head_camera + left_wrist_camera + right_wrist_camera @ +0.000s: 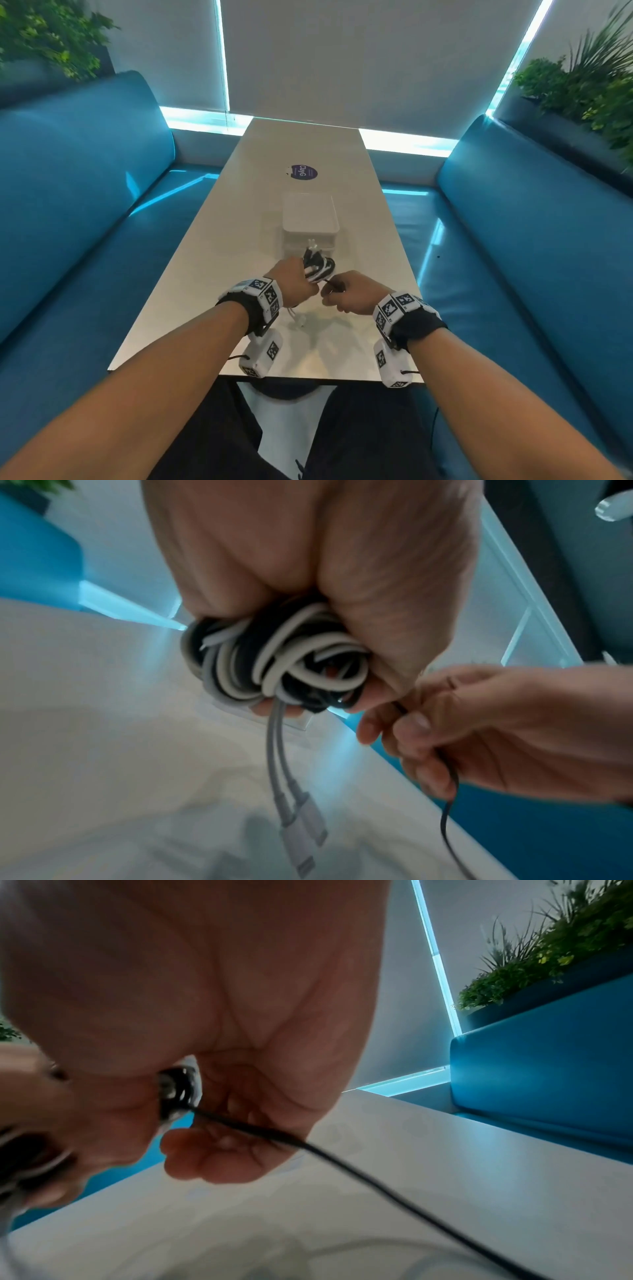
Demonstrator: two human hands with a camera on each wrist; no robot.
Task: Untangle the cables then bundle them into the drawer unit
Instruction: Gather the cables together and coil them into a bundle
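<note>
My left hand [297, 280] grips a tangled bundle of black and white cables [318, 267] above the table, just in front of the white drawer unit [310, 221]. In the left wrist view the cable bundle [274, 658] sits in my fist, and two white connector ends [301, 829] hang down from it. My right hand [346, 294] is beside the bundle and pinches a thin black cable [448, 772] that runs out of the tangle. In the right wrist view that black cable [342, 1161] trails from my curled fingers [219, 1148] down to the table.
The long white table [308, 150] carries a round purple sticker [303, 172] beyond the drawer unit. Blue padded benches [534, 240] flank both sides, with planters [582, 89] behind them. A white connector [300, 321] lies on the table under my left wrist.
</note>
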